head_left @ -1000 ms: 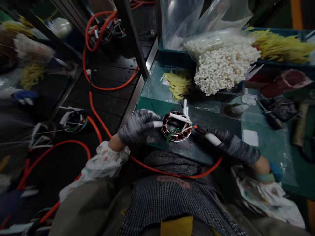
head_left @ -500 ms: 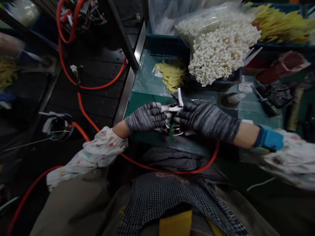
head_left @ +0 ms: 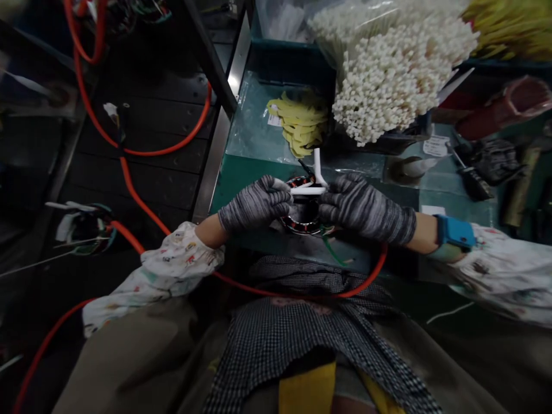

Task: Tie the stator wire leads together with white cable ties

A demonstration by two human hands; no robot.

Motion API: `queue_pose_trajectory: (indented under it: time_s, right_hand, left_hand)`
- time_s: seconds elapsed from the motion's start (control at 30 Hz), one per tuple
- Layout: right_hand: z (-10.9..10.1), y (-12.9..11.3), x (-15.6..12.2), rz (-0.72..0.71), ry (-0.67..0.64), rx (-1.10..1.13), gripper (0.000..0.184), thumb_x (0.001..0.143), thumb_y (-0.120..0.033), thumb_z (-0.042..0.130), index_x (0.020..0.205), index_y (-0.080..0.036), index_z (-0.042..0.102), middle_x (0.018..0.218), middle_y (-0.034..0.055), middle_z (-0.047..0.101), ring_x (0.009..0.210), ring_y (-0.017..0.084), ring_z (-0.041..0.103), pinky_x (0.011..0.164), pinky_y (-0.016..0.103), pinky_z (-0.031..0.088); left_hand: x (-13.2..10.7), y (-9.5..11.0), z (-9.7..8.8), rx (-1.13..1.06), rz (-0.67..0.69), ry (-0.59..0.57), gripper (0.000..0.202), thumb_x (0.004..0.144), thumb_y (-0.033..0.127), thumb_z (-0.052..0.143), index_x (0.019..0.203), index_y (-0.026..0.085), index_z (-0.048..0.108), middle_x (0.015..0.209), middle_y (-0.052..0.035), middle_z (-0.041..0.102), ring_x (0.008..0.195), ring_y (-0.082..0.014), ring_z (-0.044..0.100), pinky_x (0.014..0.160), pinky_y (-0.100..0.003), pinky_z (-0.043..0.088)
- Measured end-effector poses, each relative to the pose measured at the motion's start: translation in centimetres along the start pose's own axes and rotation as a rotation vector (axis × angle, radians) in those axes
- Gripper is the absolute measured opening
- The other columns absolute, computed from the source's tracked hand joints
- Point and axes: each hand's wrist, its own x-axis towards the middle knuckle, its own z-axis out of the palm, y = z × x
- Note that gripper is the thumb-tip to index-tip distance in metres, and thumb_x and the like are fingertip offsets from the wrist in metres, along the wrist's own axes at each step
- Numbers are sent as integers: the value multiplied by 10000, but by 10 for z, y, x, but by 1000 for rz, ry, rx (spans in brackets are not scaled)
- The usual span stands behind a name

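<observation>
A ring-shaped motor stator (head_left: 302,226) with orange-brown windings lies on the green bench between my hands. Across its top runs a white sleeve tube (head_left: 307,191); another white piece stands up at its right end. My left hand (head_left: 257,205), in a grey striped glove, pinches the tube's left end. The matching gloved fingers of my right hand (head_left: 365,208) close around the right end, near the bend; their tips are partly hidden. From the ring's lower right a green wire (head_left: 331,248) trails toward me. A short black lead (head_left: 306,167) sticks out at the back.
Behind the stator lie yellow strips (head_left: 302,122) and a bag of white-tipped ties (head_left: 388,80). At the right are a red tube (head_left: 504,109) and a black-handled tool (head_left: 474,181). An orange hose (head_left: 142,190) loops on the left, near another stator (head_left: 90,230).
The green wire has swung from the ring's middle to its lower right. My hands have drawn slightly apart, showing more of the white tube. The view has shifted a little.
</observation>
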Motion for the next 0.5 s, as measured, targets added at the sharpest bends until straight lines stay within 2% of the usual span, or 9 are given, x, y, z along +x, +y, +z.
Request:
queue_pose_trajectory:
  time_s: [0.03,0.1,0.17,0.2,0.27,0.33,0.37,0.43,0.5]
  right_hand:
    - [-2,6,-5,-73,-77,-20,283,1062,-449,719,857,-257,754,918,1,854,896,202,737,967,444,627]
    - [-4,18,-12,-182,-162,4,315,1139,-460,577,966,-280,769,997,7,859,950,207,744,993,472,606]
    - [-2,26,-16,-235,-156,48,366,1181,-466,483,1033,-294,770,1038,14,855,972,202,746,1002,486,599]
    - [1,28,-16,-254,-135,73,388,1191,-481,457,1053,-299,771,1054,20,854,978,204,747,1005,498,598]
    - [7,28,-16,-233,-64,112,408,1176,-574,487,1076,-306,778,1096,29,858,1013,217,755,1044,539,587]
    - [6,22,-17,-158,5,152,467,1113,-704,561,1079,-300,793,1135,42,863,1078,248,770,1125,610,549]
    - [2,17,-19,-118,33,185,502,1079,-750,592,1078,-294,802,1153,51,863,1103,266,780,1149,636,540]
    - [-14,4,-26,-36,106,248,482,1057,-731,653,1114,-280,813,1221,73,855,1150,285,794,1147,630,571]
    - [-39,-13,-40,85,292,263,379,1082,-625,690,1178,-278,807,1307,89,833,1213,270,789,1109,552,628]
  left_hand:
    - [0,1,-2,12,13,-1,312,1126,453,580,1052,231,785,1109,-73,801,1154,-295,721,1160,-504,533]
    - [2,8,-5,59,45,11,501,1073,682,612,993,212,766,1036,-88,780,1048,-304,699,1069,-505,551]
    - [4,24,-6,137,7,79,680,977,873,616,987,208,757,1022,-98,769,1036,-321,672,1045,-528,538]
    - [6,35,-5,179,-30,134,706,949,905,627,1032,217,766,1053,-96,775,1066,-330,668,1064,-539,523]
    - [11,56,3,243,-100,246,572,994,800,678,1201,276,779,1182,-72,793,1154,-333,671,1114,-540,491]
    - [19,72,13,245,-106,306,327,1097,565,664,1337,363,758,1285,-27,801,1194,-298,690,1133,-510,485]
    - [24,77,17,221,-85,313,268,1134,463,628,1363,398,751,1308,-4,804,1205,-278,702,1140,-502,489]
    - [35,80,22,147,-41,308,281,1169,351,563,1353,433,758,1316,37,810,1273,-264,706,1189,-532,481]
    - [47,78,20,84,-11,299,291,1174,309,554,1335,426,766,1304,51,813,1371,-271,678,1267,-605,435]
